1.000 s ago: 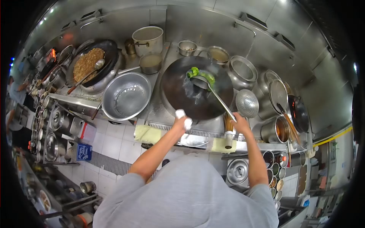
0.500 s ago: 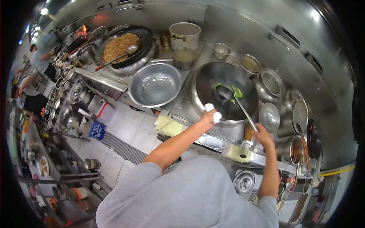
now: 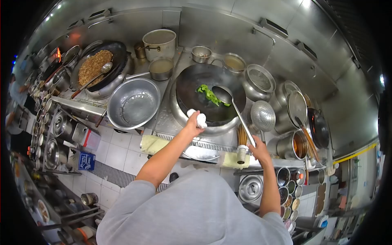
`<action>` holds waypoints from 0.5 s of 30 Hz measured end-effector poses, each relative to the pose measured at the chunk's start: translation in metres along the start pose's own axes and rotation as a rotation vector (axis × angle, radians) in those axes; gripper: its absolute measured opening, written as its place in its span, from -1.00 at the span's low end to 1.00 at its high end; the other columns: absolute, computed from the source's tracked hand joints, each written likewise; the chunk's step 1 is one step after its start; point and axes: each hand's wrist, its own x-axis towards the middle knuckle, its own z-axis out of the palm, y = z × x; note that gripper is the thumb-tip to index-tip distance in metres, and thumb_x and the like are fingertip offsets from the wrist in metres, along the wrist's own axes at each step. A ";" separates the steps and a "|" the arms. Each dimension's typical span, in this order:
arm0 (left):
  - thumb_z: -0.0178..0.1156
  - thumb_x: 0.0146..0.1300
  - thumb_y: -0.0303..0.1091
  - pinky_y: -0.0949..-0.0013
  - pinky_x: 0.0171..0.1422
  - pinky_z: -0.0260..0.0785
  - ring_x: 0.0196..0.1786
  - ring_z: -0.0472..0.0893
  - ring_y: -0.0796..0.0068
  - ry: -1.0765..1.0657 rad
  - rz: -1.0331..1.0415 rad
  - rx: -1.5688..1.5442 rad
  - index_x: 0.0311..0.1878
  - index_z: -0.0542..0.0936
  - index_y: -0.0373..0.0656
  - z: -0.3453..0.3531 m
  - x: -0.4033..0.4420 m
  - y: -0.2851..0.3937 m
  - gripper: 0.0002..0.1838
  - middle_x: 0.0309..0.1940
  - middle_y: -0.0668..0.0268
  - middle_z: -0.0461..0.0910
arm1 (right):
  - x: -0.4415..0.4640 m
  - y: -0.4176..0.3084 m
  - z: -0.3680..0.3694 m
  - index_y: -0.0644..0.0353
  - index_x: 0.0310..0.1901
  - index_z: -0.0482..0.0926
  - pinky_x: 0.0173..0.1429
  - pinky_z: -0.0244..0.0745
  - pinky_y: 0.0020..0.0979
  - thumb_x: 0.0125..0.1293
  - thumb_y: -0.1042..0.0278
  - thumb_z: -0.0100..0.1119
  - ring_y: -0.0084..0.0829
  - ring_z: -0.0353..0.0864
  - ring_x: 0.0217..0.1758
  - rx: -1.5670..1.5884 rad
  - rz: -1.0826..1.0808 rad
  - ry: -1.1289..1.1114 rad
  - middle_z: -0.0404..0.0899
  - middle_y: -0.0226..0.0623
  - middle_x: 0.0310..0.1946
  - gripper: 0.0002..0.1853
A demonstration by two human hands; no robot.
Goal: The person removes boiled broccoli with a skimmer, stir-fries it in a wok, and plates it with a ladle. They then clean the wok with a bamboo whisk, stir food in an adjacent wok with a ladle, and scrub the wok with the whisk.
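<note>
A dark wok [image 3: 192,85] sits on the stove in front of me, with green vegetables [image 3: 210,95] lying near its middle. My left hand [image 3: 196,123] is closed around a white cloth [image 3: 198,117] at the wok's near left rim. In my right hand [image 3: 259,150] is the handle of a metal ladle [image 3: 223,94], whose bowl rests in the wok just right of the vegetables. A bamboo brush [image 3: 242,136] stands left of my right hand. Beyond that hand is a perforated skimmer [image 3: 263,116].
Left of the wok is a large metal basin [image 3: 134,103]; farther left, another wok holds brown food [image 3: 94,67]. Pots and strainers [image 3: 261,79] line the right side. Seasoning containers [image 3: 291,187] stand at lower right. A co-worker [image 3: 18,93] is at far left.
The view swung toward the left and back. The wok now shows its inside less steamy, with the vegetables gathered in the middle and the ladle to their right. Both hands keep their grips.
</note>
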 end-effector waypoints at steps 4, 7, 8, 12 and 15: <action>0.17 0.31 -0.28 0.09 -0.40 0.42 -0.38 0.59 0.33 0.050 0.030 0.067 -0.12 0.48 0.03 -0.022 0.065 -0.018 -0.87 -0.35 0.34 0.58 | 0.007 -0.004 -0.015 0.13 0.29 0.40 -0.61 0.40 -0.37 0.29 0.29 0.22 -0.46 0.47 -0.61 -0.037 -0.002 -0.126 0.56 -0.25 -0.44 -0.47; 0.12 0.36 -0.36 0.15 -0.53 0.45 -0.40 0.63 0.31 0.063 0.110 0.032 -0.09 0.44 -0.02 -0.008 0.027 -0.025 -0.89 -0.35 0.30 0.58 | 0.003 -0.035 -0.039 0.10 0.29 0.40 -0.58 0.44 -0.33 0.29 0.28 0.20 -0.40 0.54 -0.56 -0.173 -0.002 -0.158 0.61 -0.16 -0.36 -0.48; 0.12 0.36 -0.35 0.14 -0.52 0.45 -0.39 0.63 0.31 0.007 0.112 0.024 -0.08 0.43 -0.03 -0.005 0.030 -0.020 -0.88 -0.35 0.31 0.58 | 0.004 -0.039 -0.040 0.08 0.29 0.41 -0.56 0.46 -0.31 0.29 0.27 0.19 -0.37 0.57 -0.52 -0.259 0.004 -0.203 0.63 -0.11 -0.32 -0.48; 0.15 0.34 -0.33 0.18 -0.43 0.43 -0.36 0.63 0.35 0.065 0.059 0.034 -0.02 0.41 -0.04 -0.006 0.022 -0.015 -0.80 -0.33 0.31 0.57 | 0.016 -0.051 -0.045 0.03 0.27 0.43 -0.54 0.50 -0.27 0.30 0.23 0.20 -0.31 0.60 -0.54 -0.391 -0.070 -0.216 0.65 -0.10 -0.33 -0.50; 0.07 0.38 -0.33 0.21 -0.41 0.33 -0.42 0.54 0.43 0.191 0.031 0.037 -0.15 0.41 0.06 0.027 -0.038 -0.002 -0.95 -0.43 0.37 0.51 | 0.017 -0.053 -0.054 0.05 0.26 0.44 -0.46 0.55 -0.23 0.29 0.22 0.21 -0.26 0.63 -0.51 -0.395 -0.100 -0.197 0.66 -0.08 -0.29 -0.51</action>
